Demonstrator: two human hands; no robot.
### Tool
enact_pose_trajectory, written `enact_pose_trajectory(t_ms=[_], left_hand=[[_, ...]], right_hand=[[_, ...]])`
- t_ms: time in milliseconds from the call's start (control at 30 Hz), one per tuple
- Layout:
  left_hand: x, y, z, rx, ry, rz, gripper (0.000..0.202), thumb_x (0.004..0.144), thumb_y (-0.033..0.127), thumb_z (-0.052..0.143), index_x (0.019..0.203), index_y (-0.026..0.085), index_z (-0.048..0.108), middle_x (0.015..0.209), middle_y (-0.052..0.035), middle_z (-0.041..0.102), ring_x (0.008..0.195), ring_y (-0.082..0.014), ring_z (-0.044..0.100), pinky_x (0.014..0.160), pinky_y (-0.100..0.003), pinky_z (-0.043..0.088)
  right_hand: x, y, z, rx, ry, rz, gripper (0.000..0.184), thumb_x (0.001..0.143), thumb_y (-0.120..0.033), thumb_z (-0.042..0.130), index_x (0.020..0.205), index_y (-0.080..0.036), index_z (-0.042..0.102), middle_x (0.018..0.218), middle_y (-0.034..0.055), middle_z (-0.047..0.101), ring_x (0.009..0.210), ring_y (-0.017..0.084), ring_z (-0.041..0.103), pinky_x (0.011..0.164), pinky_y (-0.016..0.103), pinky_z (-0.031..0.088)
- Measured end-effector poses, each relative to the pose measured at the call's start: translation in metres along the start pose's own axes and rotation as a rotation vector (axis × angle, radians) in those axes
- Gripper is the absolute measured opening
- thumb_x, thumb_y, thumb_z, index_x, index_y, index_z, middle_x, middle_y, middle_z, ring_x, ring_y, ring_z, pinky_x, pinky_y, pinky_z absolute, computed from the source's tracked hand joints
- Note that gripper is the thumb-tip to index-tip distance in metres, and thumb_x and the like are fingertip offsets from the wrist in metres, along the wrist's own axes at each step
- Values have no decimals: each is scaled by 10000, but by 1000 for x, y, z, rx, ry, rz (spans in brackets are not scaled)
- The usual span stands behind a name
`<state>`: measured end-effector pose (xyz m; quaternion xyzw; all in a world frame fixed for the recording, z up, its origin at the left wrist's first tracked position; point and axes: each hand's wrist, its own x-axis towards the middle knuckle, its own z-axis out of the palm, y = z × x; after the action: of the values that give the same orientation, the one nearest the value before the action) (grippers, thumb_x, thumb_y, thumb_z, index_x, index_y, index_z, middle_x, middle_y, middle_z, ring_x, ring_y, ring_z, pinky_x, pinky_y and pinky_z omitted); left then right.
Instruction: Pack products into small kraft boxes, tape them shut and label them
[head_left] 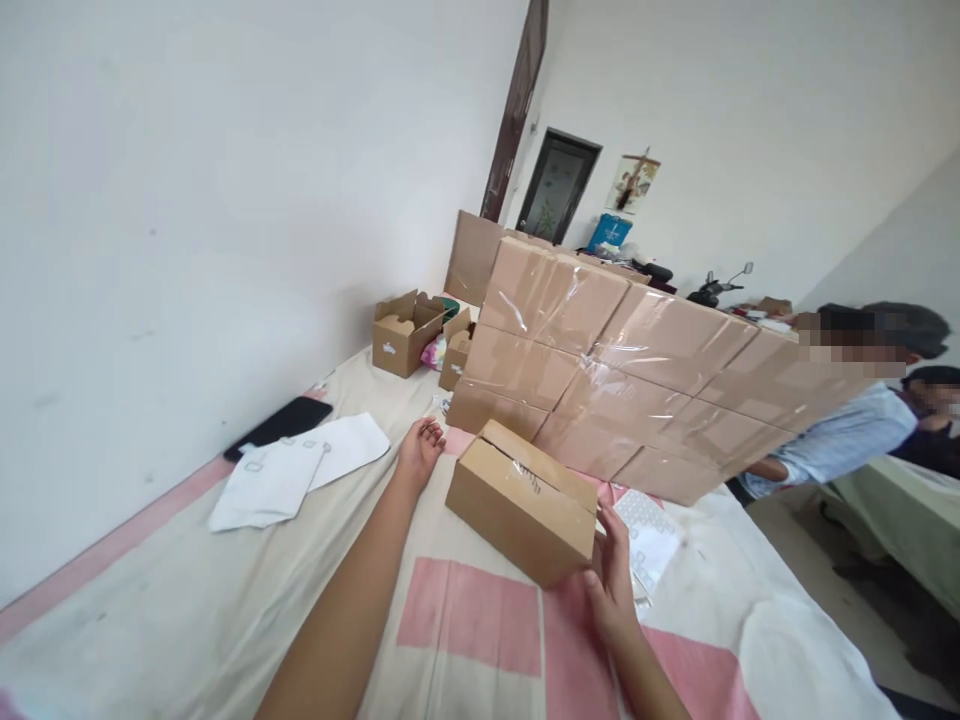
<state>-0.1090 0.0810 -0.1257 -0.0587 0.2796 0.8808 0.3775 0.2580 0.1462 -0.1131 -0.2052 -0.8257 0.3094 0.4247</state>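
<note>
A closed brown cardboard box (517, 510) lies in front of me over the cloth-covered table, with clear tape and a dark printed mark on its top. My right hand (613, 570) grips its right end, fingers at the top edge and thumb low on the side. Whether that end is lifted off the cloth, I cannot tell. To the left of the box, my left hand (423, 450) is apart from it, palm up, with loosely bent fingers and nothing in them. White printed sheets (277, 480) lie farther left, partly over a black flat object (300, 415).
A wall of taped cartons (600, 370) stands just behind the box. Open cardboard boxes (405, 335) sit at the back left, by the white wall. A printed white packet (651, 535) lies beyond my right hand. At the right, a person in a light blue sleeve (847, 440) stands behind the cartons.
</note>
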Motion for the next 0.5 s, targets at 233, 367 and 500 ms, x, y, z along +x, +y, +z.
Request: enact_pose_trajectory(t_ms=[233,367,500], left_hand=[[7,2,-1,-27,23,-64,365,981,381,637,1265,154,615,1229,-102,650,1030,-214,667,869,-412,599],[8,4,-2,-19,10,-83,336,984,382,632,1224,146,626,1153,-86,666,945,-185,673,802,-366,605],[11,6,-1,-6,3,-95,310,990,387,623,1175,139,634,1073,-68,670,860,-158,661,738,-323,593]], right_hand=[[24,-17,14,-103,-117,202,1134,837,-614,690,1641,-234,-14,1683,191,184,1557,358,268,1117,505,467],[36,-21,12,-94,-126,204,1110,776,-534,774,1629,-230,133,1634,190,321,1505,345,374,1140,507,451],[31,-33,-15,-141,30,193,1068,686,-643,788,1548,-207,332,1556,204,431,1437,406,442,1152,592,409]])
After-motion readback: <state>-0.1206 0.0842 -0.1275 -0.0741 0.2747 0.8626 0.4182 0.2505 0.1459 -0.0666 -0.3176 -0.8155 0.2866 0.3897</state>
